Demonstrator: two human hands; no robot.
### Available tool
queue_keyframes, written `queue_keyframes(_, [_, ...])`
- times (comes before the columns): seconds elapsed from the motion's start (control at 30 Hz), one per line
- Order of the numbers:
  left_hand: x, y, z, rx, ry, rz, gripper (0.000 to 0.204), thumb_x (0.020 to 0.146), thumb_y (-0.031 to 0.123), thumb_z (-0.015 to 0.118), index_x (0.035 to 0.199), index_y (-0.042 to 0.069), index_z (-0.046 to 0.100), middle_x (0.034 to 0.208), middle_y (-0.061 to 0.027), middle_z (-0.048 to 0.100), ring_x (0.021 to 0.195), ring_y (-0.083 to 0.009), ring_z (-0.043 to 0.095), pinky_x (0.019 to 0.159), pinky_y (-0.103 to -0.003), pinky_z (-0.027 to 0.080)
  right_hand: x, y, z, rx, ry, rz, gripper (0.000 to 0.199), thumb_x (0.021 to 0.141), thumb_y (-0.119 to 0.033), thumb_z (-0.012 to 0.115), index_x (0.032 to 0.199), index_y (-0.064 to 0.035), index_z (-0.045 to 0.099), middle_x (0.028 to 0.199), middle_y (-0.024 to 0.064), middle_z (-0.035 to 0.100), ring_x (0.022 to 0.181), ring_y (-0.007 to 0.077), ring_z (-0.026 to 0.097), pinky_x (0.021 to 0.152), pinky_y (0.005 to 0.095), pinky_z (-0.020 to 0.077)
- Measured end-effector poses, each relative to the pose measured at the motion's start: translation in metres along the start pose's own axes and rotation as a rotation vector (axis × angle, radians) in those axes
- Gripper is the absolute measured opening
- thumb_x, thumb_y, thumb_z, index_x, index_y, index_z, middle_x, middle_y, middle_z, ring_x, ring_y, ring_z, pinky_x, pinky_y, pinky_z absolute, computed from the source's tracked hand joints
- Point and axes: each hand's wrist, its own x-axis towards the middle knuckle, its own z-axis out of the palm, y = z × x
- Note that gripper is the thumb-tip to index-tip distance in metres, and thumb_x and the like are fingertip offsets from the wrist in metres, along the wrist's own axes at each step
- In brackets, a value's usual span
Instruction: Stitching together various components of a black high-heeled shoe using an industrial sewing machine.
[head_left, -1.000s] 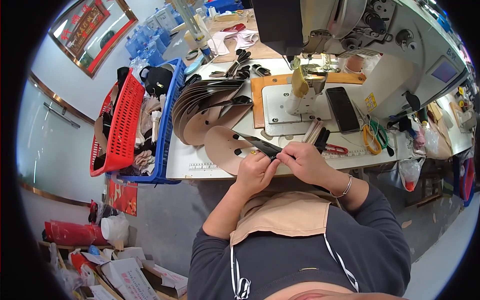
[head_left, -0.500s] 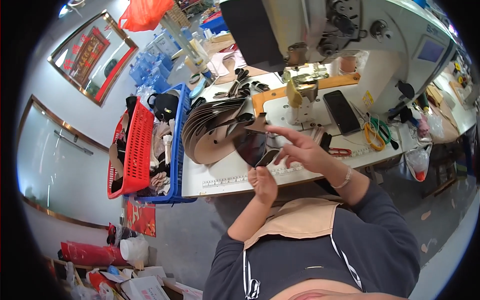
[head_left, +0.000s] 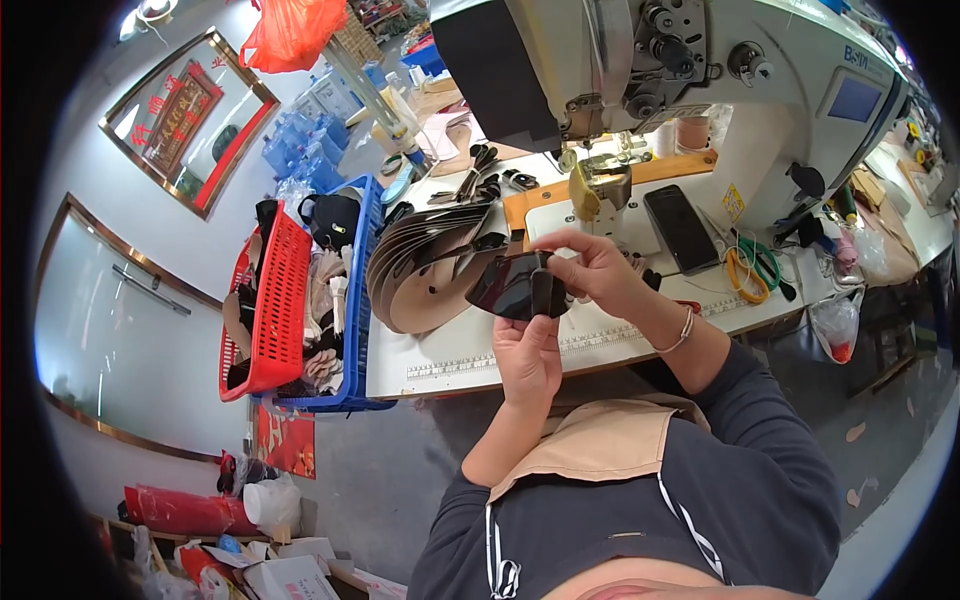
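A glossy black leather piece, curved and folded at its right side, is held up over the front of the table. My left hand pinches its lower edge from below, thumb in front. At its upper right corner, the fingers of my right hand are closed on the same piece. Just left of it lies a fanned stack of curved beige-and-black cut pieces. Behind my hands stands a white sewing machine, its needle area above a small post bed.
A black phone lies on the machine bed, with yellow-handled scissors beside it. A ruler strip runs along the table's front edge. Red and blue baskets stand at the left, filled with pieces.
The black leather piece has been turned so its glossy face shows more fully. My right hand has gone from spread fingers to gripping its upper corner; my left hand has risen slightly.
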Motion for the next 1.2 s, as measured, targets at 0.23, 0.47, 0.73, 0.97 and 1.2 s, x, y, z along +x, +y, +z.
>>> queue_keyframes(0.23, [0.013, -0.010, -0.036, 0.118, -0.033, 0.214, 0.037, 0.078, -0.007, 0.064, 0.112, 0.002, 0.053, 0.106, -0.0086, 0.062, 0.093, -0.0159, 0.062, 0.082, -0.030, 0.053, -0.026, -0.021, 0.031, -0.837, -0.060, -0.924, 0.027, 0.069, -0.005, 0.076, 0.095, -0.0079, 0.068, 0.088, 0.0029, 0.059, 0.070, 0.0159, 0.057, 0.058, 0.0261, 0.0455])
queue_keyframes(0.47, [0.008, -0.001, -0.037, 0.255, -0.028, 0.179, 0.034, 0.081, 0.000, 0.067, 0.112, 0.003, 0.053, 0.102, -0.0070, 0.063, 0.085, -0.0126, 0.063, 0.073, -0.025, 0.052, -0.051, -0.003, 0.039, -1.097, 0.009, -1.032, 0.033, 0.066, -0.008, 0.076, 0.098, -0.0098, 0.068, 0.095, 0.0015, 0.060, 0.082, 0.0198, 0.056, 0.063, 0.0296, 0.0471])
queue_keyframes(0.73, [0.006, 0.001, -0.017, 0.199, -0.042, 0.193, 0.035, 0.082, 0.005, 0.068, 0.113, 0.003, 0.052, 0.104, -0.0069, 0.062, 0.087, -0.0132, 0.062, 0.074, -0.026, 0.051, -0.046, -0.005, 0.042, -0.800, -0.061, -0.838, 0.031, 0.071, 0.004, 0.072, 0.100, -0.0062, 0.069, 0.095, 0.0069, 0.058, 0.089, 0.0243, 0.061, 0.095, 0.0482, 0.0471])
queue_keyframes(0.97, [0.008, 0.001, -0.038, 0.251, -0.023, 0.178, 0.027, 0.082, 0.006, 0.063, 0.108, 0.005, 0.056, 0.100, -0.0031, 0.063, 0.084, -0.0117, 0.062, 0.071, -0.024, 0.051, -0.049, -0.001, 0.047, -0.781, -0.051, -0.816, 0.032, 0.070, 0.006, 0.071, 0.099, -0.0075, 0.069, 0.096, 0.0062, 0.059, 0.096, 0.0304, 0.061, 0.097, 0.0473, 0.0455])
queue_keyframes(1.2, [0.009, 0.006, -0.015, 0.187, 0.052, 0.223, 0.029, 0.084, 0.002, 0.064, 0.111, 0.002, 0.052, 0.096, -0.0063, 0.064, 0.077, -0.0117, 0.063, 0.066, -0.024, 0.052, -0.045, -0.009, 0.046, -0.981, -0.028, -0.875, 0.033, 0.069, -0.001, 0.075, 0.099, -0.0108, 0.069, 0.099, 0.0056, 0.060, 0.106, 0.0384, 0.057, 0.088, 0.0416, 0.0502])
